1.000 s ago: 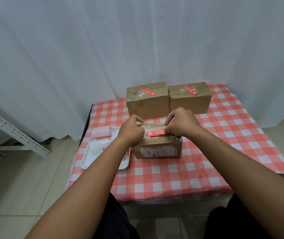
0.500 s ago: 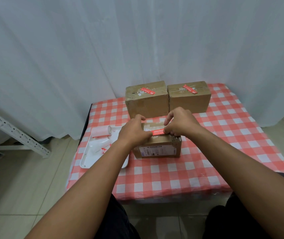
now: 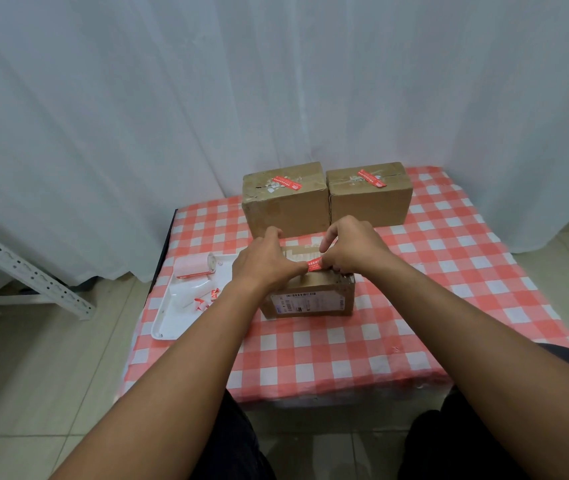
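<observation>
My left hand (image 3: 265, 261) and right hand (image 3: 352, 251) have moved closer together, fingers pinching the red sticker (image 3: 314, 264) ends. Less of it shows now. It lies across the front box (image 3: 310, 301) top on the bench (image 3: 310, 355), probably almost stuck.

Matt cardboard box (image 3: 310, 301), glossy red sticker (image 3: 314, 264)

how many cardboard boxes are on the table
3: a back-left brown cardboard box, a back-right brown cardboard box beside it, and a nearer brown cardboard box in front; none seems hidden.
</observation>
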